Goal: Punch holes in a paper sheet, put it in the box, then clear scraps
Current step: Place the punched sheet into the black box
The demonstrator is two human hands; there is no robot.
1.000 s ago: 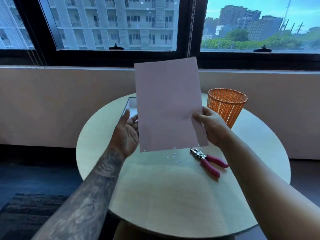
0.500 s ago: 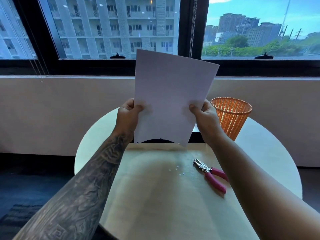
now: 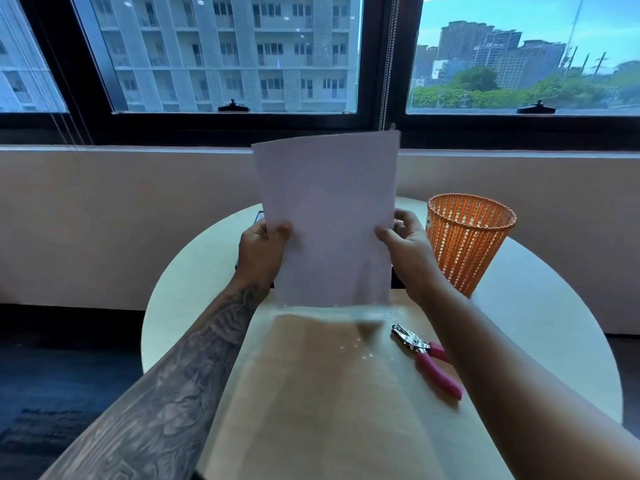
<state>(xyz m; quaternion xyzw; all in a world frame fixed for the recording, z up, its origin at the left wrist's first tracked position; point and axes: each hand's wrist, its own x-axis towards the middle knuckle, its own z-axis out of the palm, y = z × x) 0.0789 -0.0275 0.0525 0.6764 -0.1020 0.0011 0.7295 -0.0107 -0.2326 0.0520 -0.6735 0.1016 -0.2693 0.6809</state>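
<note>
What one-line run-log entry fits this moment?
left hand: grips paper sheet | right hand: grips paper sheet | hole punch: lying on table | scraps: on table

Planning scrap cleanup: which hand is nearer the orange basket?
Right. The right hand grips the sheet beside the basket; the left hand grips its opposite edge, farther away.

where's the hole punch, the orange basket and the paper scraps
hole punch (image 3: 425, 355): head view, where the metal head meets the pink handles
orange basket (image 3: 467, 247): head view, middle of its mesh wall
paper scraps (image 3: 364, 356): head view, one white dot of the scatter
</note>
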